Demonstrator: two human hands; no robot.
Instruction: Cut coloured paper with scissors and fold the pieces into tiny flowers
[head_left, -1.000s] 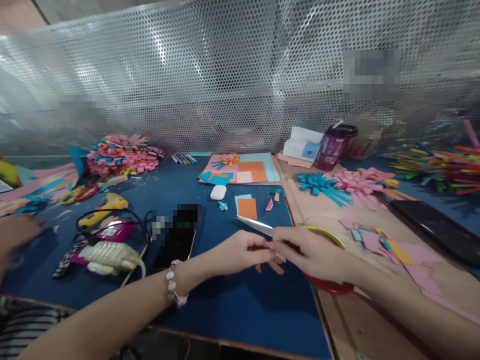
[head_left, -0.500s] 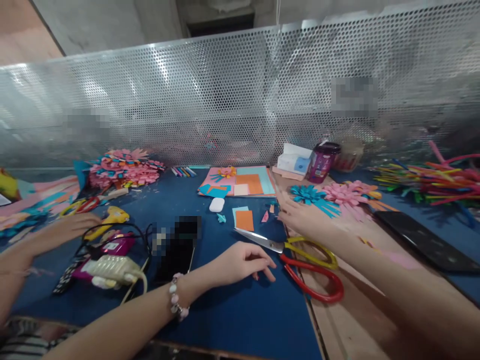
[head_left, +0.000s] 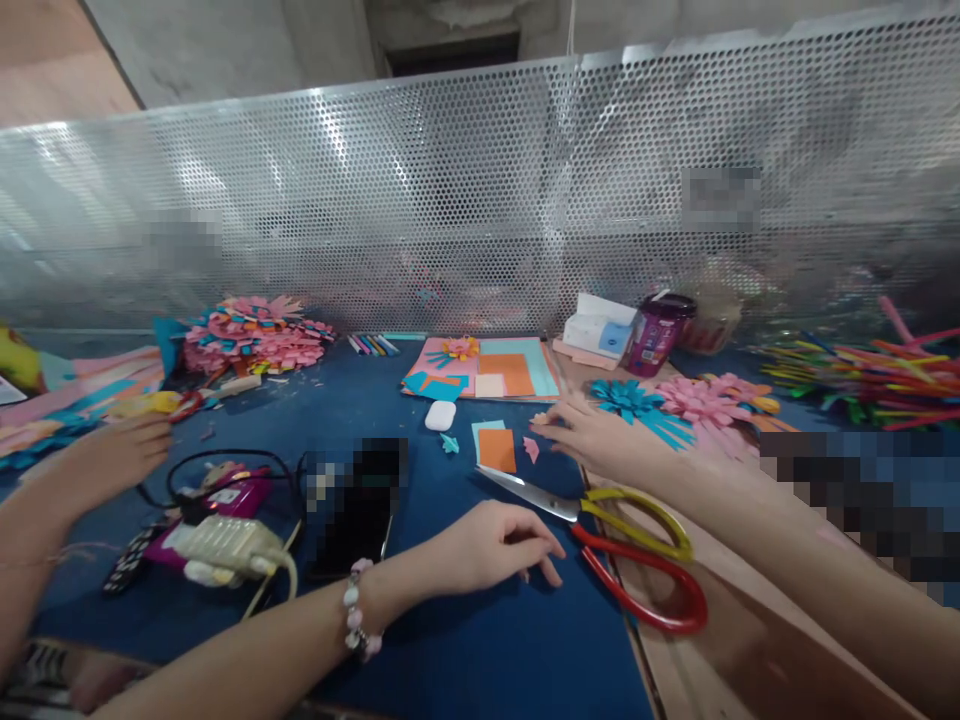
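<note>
My left hand (head_left: 499,548), with a beaded bracelet at the wrist, rests on the blue tabletop, fingers loosely bent and apart, holding nothing. My right hand (head_left: 592,432) reaches forward over the table seam. Its spread fingertips are at a small orange paper piece (head_left: 541,418); whether they touch it I cannot tell. Close by lie a small pink folded paper (head_left: 531,449), a light-blue folded paper (head_left: 449,444) and an orange paper square (head_left: 496,450) overlapping a pale-blue one. Large scissors (head_left: 577,508) with yellow and red handles lie between my arms.
A co-worker's hand (head_left: 131,450) is at the left, near cables and a pale adapter (head_left: 232,545). A dark phone (head_left: 367,510) lies beside my left forearm. Paper flowers (head_left: 697,398) and a purple cup (head_left: 660,335) stand right; a perforated metal panel (head_left: 450,200) closes the back.
The yellow tool by the co-worker's hand has moved left from beside the cables. My right fingers have shifted slightly and spread. My left hand stays resting; the view has shifted a little.
</note>
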